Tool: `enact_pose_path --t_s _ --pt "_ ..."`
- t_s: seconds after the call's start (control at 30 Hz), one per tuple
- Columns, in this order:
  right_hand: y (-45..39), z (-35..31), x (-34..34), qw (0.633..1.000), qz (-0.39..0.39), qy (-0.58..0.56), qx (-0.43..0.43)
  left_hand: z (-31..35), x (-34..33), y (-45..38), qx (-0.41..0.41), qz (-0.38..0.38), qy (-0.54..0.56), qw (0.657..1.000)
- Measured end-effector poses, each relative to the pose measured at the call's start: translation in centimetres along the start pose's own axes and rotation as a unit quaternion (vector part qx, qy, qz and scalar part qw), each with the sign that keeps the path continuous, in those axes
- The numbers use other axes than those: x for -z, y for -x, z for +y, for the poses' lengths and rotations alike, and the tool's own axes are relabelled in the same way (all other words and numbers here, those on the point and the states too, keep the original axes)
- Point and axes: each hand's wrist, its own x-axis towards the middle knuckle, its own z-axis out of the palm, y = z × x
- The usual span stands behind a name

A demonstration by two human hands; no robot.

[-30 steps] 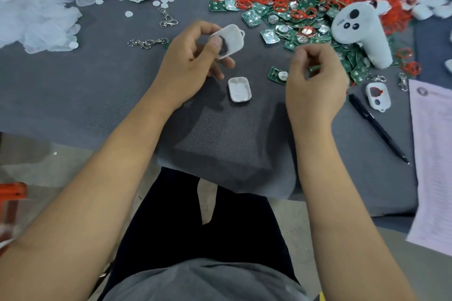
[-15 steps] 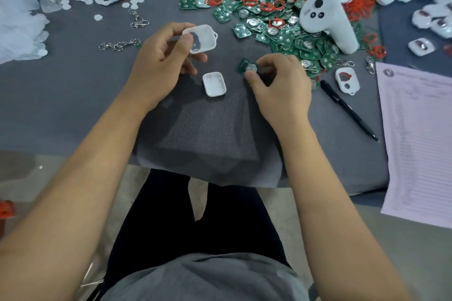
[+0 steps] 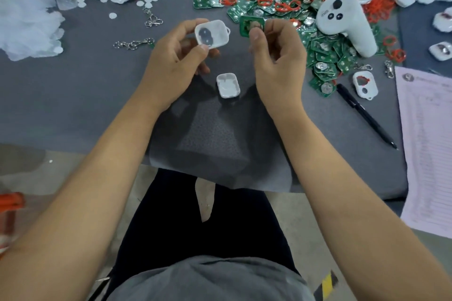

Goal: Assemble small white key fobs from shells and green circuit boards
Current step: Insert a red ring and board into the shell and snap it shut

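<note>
Above grey felt (image 3: 73, 95), right hand (image 3: 276, 56) has lifted a pinched board (image 3: 252, 27) beside the left hand's (image 3: 171, 61) gripped shell (image 3: 212, 33), ready to seat.

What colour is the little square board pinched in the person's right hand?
Green, with a round silvery part at its middle: the board in the right hand, seen in the head view.
</note>
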Motion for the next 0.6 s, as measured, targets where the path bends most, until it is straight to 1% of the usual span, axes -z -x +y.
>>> enact_pose_path --t_s 0.17,0.37,0.6 --pt "-0.7 0.1 -1.2 0.999 0.017 -0.008 0.025 -0.1 0.3 0.0 -0.001 0.015 -0.009 1.000" --pt "-0.9 0.5 -1.9 0.999 -0.033 -0.009 0.021 0.2 0.5 0.0 0.018 0.029 -0.026 0.999" --pt "-0.8 0.8 -2.1 0.997 -0.061 -0.008 0.037 1.1 0.4 0.5 -0.013 -0.024 -0.108 0.994"
